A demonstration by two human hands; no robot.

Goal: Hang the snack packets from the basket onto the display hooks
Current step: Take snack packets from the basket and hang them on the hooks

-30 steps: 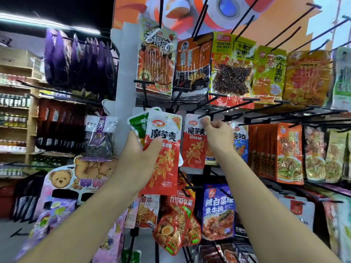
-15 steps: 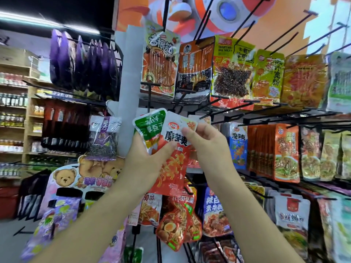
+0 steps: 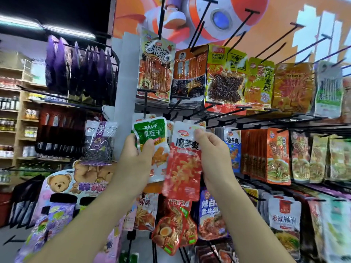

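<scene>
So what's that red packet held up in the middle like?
The red packet is a flat, glossy plastic pouch: white top with a red logo and dark characters, red below with pictured orange strips. It hangs nearly upright in front of the rack. The right hand pinches its upper right corner; its left edge overlaps the green packet in the left hand.

Hung side by side along the top row of black display hooks (image 3: 241, 27): a red-striped packet (image 3: 155, 67), a dark orange packet (image 3: 190, 73), a yellow packet (image 3: 226, 76). Lower down, stacked on one hook, orange packets (image 3: 278, 156); beneath, a blue packet (image 3: 209, 215). Off left, hung in a row, purple packets (image 3: 79, 69).
</scene>
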